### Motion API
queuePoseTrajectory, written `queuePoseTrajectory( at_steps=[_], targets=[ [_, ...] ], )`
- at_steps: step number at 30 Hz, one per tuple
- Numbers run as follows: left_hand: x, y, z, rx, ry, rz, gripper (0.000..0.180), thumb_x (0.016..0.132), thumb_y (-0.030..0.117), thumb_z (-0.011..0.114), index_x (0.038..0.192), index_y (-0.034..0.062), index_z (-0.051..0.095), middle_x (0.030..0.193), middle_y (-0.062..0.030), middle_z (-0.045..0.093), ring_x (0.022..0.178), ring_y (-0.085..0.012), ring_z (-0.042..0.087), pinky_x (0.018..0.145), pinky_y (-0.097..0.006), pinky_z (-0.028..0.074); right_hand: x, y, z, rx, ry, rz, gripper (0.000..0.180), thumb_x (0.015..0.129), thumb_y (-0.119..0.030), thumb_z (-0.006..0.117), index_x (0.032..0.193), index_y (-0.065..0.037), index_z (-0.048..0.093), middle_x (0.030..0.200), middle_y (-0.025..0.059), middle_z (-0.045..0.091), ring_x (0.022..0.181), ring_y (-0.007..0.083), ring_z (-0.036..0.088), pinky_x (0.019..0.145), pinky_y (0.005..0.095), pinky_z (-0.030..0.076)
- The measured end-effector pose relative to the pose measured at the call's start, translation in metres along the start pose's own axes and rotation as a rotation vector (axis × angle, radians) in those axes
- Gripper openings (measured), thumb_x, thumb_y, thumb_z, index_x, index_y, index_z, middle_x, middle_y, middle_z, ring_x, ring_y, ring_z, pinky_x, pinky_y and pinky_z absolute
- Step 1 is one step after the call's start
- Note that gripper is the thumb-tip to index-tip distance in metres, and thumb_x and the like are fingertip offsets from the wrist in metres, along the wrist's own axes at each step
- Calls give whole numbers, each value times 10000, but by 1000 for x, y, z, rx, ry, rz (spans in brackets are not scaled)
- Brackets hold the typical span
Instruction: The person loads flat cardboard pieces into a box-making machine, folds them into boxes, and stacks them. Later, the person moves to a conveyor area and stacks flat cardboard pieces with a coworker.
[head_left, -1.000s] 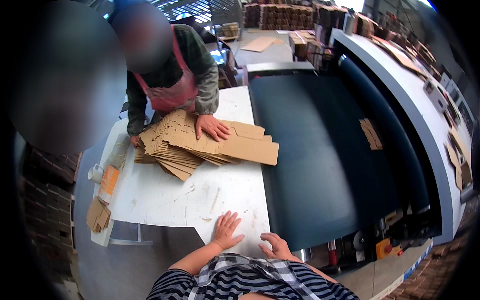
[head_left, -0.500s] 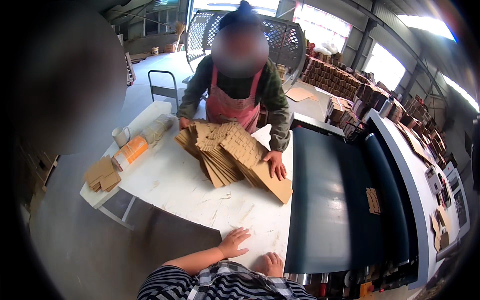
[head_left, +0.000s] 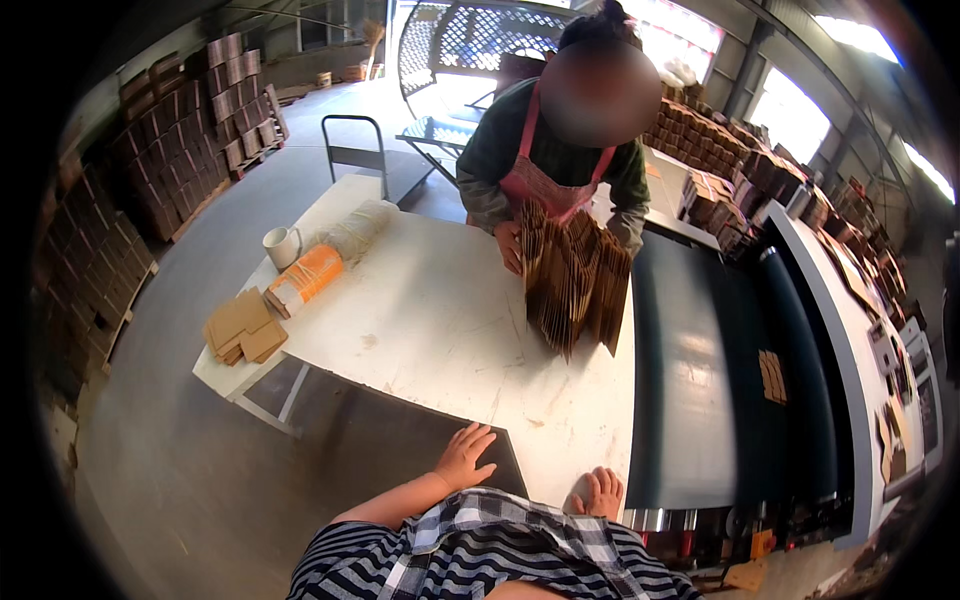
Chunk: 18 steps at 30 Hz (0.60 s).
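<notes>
My left hand (head_left: 465,456) is open, its fingers apart, beside the near edge of the white table (head_left: 430,310). It holds nothing. My right hand (head_left: 600,492) lies on the table's near end next to the conveyor, empty, with its fingers stretched out. Across the table a co-worker in a pink apron (head_left: 545,187) grips a bundle of folded brown cardboard pieces (head_left: 572,285), standing on edge on the tabletop. One of the co-worker's hands (head_left: 510,247) shows at the bundle's left side; the other is hidden behind it.
A dark green conveyor belt (head_left: 690,400) runs along the right, with small cardboard pieces (head_left: 771,376) on it. At the table's left are a white mug (head_left: 282,246), an orange-wrapped roll (head_left: 305,279) and flat cardboard pieces (head_left: 243,325). Stacked cardboard (head_left: 165,150) stands behind.
The co-worker has gathered the fanned-out cardboard and turned it up on edge, leaning in over it. My view has shifted left; my hands stay near the table's near end.
</notes>
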<state>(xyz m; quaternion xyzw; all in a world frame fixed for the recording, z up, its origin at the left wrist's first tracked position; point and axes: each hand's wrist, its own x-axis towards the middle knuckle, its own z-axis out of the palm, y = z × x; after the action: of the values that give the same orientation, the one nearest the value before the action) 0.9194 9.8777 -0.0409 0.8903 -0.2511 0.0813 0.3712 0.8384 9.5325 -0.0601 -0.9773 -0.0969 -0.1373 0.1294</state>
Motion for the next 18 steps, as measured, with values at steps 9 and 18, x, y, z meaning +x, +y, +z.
queuePoseTrajectory(
  at_steps=[9,18],
  targets=[
    [36,22,24,-76,-44,109,589,749,284,683,1274,81,510,1378,-122,444,1329,-326,336,1089,-460,273,0,-15,-14,142,-82,121,591,733,-324,725,1216,-60,514,1302,206,459,1232,400,404,1018,482,340],
    [78,31,52,-58,-153,190,641,749,302,684,1318,98,472,1419,-127,396,1349,-331,302,1097,-481,254,-41,-5,-13,287,46,256,557,718,-303,791,1154,-44,561,1236,220,511,1151,382,500,969,431,425]
  ],
)
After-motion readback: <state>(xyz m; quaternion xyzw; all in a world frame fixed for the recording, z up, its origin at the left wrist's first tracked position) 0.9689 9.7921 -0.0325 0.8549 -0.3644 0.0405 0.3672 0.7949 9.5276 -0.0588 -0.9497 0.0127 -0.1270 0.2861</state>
